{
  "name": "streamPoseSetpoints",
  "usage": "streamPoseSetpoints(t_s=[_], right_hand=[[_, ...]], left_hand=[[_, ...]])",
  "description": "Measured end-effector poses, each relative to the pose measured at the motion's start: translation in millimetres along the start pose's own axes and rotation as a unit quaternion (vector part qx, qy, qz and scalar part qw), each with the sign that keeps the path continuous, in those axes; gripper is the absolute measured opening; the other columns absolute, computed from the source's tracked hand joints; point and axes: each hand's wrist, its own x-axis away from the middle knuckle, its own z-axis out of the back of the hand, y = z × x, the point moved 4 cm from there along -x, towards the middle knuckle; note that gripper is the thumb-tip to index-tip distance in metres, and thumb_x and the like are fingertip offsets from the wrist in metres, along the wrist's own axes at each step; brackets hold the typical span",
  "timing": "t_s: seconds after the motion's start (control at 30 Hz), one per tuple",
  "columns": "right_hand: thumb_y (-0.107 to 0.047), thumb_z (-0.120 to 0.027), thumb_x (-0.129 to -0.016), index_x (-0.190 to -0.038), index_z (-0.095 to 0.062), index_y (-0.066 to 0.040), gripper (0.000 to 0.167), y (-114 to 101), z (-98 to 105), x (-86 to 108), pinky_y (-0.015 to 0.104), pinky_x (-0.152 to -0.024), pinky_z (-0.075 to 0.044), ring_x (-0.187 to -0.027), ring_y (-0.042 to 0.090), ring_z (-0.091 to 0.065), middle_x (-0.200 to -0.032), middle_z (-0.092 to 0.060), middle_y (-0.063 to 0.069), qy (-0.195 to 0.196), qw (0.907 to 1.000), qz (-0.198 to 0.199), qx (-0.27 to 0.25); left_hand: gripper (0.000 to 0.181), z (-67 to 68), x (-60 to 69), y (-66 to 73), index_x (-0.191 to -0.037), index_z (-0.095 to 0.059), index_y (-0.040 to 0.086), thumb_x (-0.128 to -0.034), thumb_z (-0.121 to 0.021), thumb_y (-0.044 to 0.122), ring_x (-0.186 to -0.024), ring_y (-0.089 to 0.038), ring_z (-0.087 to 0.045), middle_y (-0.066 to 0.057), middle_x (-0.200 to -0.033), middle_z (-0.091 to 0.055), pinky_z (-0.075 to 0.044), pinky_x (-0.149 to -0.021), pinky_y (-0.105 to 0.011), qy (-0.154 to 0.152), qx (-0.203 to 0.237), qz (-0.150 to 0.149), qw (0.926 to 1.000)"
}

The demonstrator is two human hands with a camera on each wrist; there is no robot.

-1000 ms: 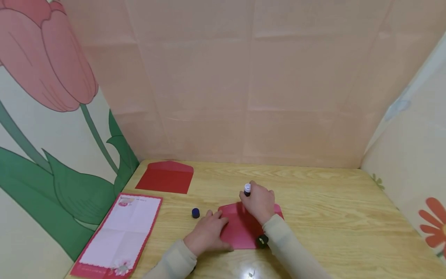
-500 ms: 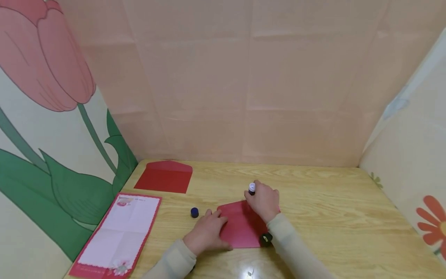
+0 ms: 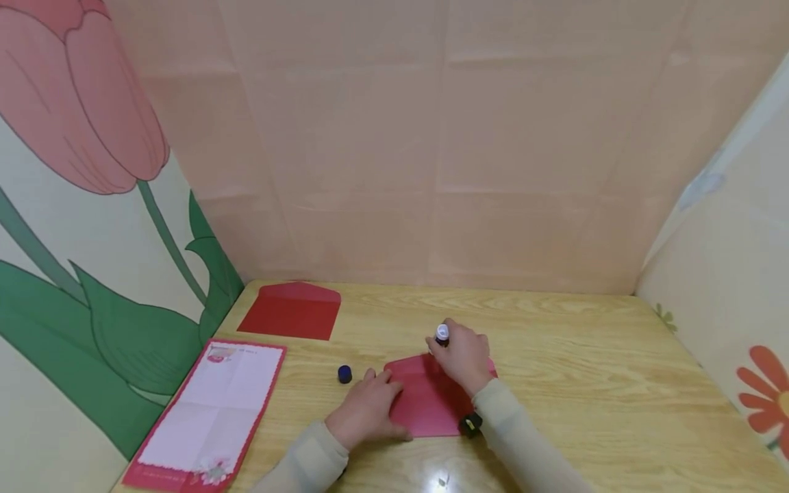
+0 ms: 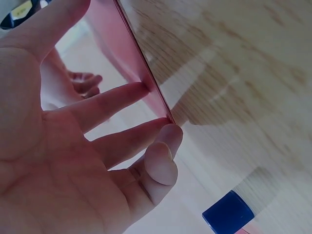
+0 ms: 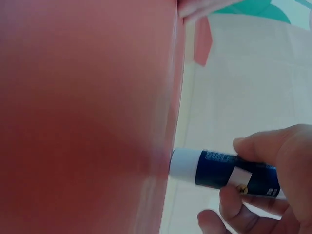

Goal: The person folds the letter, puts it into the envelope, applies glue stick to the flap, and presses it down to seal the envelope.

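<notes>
Wood-grain tabletop takes up most of the lower area from where I stand, w/ a pink-bordered letter sheet flat along its left side. Near red envelope lies flat in front of the person, btwn both hands, flap unfolded on the far side; a 2nd, the far red envelope, sits toward the back left corner, flap likewise unfolded. Left hand: fingers spread, touching the near one along its left edge, same spot as a sec ago. Right hand pinches an uncapped glue stick btwn thumb & fingers, white end at the flap. That's what changed: stick slid a little right, then slightly back left, while the paper stayed put. Prob. means back-and-forth gluing, i.e. work's mid-stroke & the steadying hand is doing its job; coverage I can't tell. Smallest item: blue cap, on the tabletop near the left hand.
</notes>
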Motion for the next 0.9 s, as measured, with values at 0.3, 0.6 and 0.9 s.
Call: streamPoseSetpoints(t_s=[0.3,0.6,0.9], right_hand=[[-0.035,-0.076,-0.087,-0.083,-0.06,-0.012,0.028,6.0,10.2,-0.1,0.047,-0.067,-0.047,-0.059,0.016,-0.056,-0.064,-0.058,-0.004,0.043,0.9987,0.013,-0.025],[-0.034,-0.071,-0.087,-0.079,-0.058,-0.013,0.026,20.4,12.2,5.6,0.053,-0.071,-0.041,-0.061,0.019,-0.06,-0.064,-0.058,-0.004,0.008,0.9995,-0.019,0.024],[-0.033,-0.075,-0.086,-0.083,-0.059,-0.012,0.027,24.5,19.5,4.8,0.041,-0.059,-0.045,-0.056,0.014,-0.053,-0.065,-0.058,-0.004,-0.013,0.9998,0.013,-0.012]], left_hand=[[0.075,2.3,-0.5,0.8,-0.127,-0.067,0.014,-0.0691,-0.085,0.058,-0.101,-0.021,-0.046,-0.008,-0.133,-0.058,-0.049,-0.08,-0.036,-0.007,0.0,0.003,1.0],[0.075,0.2,-0.2,1.1,-0.128,-0.066,0.013,-0.0703,-0.085,0.057,-0.107,-0.024,-0.048,-0.011,-0.14,-0.056,-0.05,-0.086,-0.04,-0.007,0.005,0.001,1.0],[0.073,2.3,-1.1,0.6,-0.125,-0.067,0.014,-0.0687,-0.086,0.058,-0.101,-0.021,-0.046,-0.007,-0.129,-0.06,-0.048,-0.081,-0.037,-0.001,-0.008,-0.006,1.0]])
